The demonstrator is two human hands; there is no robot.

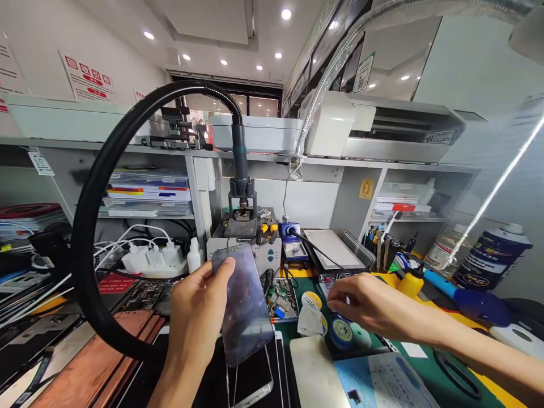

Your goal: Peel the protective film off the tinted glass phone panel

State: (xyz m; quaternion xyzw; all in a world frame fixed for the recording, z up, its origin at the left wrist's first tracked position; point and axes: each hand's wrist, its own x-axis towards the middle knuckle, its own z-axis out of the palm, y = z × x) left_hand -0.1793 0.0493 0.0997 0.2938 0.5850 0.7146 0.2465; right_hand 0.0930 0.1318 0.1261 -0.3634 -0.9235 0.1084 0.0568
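Left hand (199, 309) raised above the table (429, 371), closed on a dark glass phone panel (243, 303): thumb across the upper front face, fingers behind, panel upright and tilted a little to the right. Under that hand and panel, lying flat, a white phone (255, 379). Left of the hand, copper-coloured plates (102, 357) and a thick black hose (91, 226) looping up and over to a nozzle (242, 195) parked on a grey station (244, 241) just beyond the panel's top edge. Further left and behind, a white power strip (153, 258) with plugs and white cables.

Right hand (368, 306) stretched out low over the table, palm down, fingers bent and drawn together; fingertips down among small things, just above a blue round tin (342, 334). Could not tell whether anything was pinched between the fingers, nor whether the tin was touched. Between the two hands, a small tray of circuit scraps (280, 300), a roll of tape (311, 300) and a crumpled white wipe (309, 322). Near side of the right hand, a pale flat plate (314, 374). Beyond the wrist, a yellow bottle (411, 281) and a blue tool (463, 294); well past those, a dark can (488, 255).
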